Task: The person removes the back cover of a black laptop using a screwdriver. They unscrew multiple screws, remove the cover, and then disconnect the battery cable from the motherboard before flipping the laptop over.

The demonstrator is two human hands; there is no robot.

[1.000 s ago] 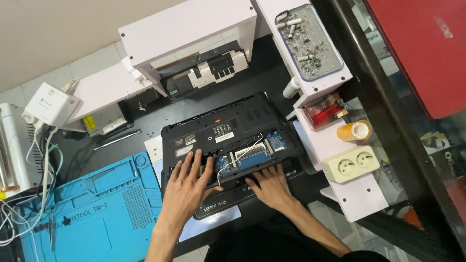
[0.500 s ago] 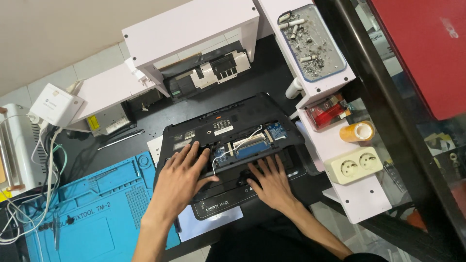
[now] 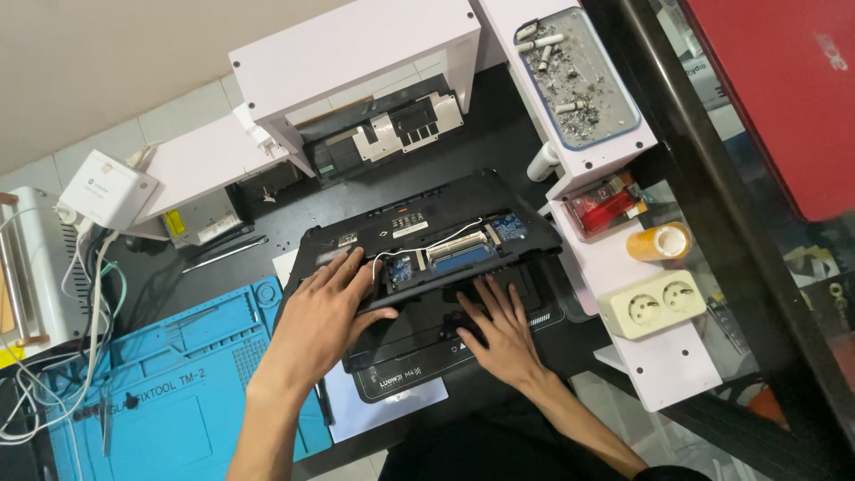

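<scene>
A black laptop base (image 3: 427, 223) lies bottom-up on the black desk, with an opened bay showing blue circuit boards (image 3: 463, 254) and a white wire. My left hand (image 3: 325, 312) lies flat on the laptop's left part, fingers spread beside the open bay. My right hand (image 3: 499, 330) presses flat on the near right part, fingers spread just below the boards. Neither hand holds anything. A black pad with white print (image 3: 401, 381) sticks out from under the laptop's near edge.
A blue repair mat (image 3: 169, 392) lies at the left, cables (image 3: 53, 374) beside it. White shelves (image 3: 356, 53) stand behind, a black part (image 3: 392, 134) beneath. On the right are a tray of bits (image 3: 583, 76), a red box (image 3: 604, 205), an orange tape roll (image 3: 661, 240) and a double socket (image 3: 657, 303).
Both hands stay flat on the laptop; the right hand has shifted slightly right along the near edge. The view has moved a little.
</scene>
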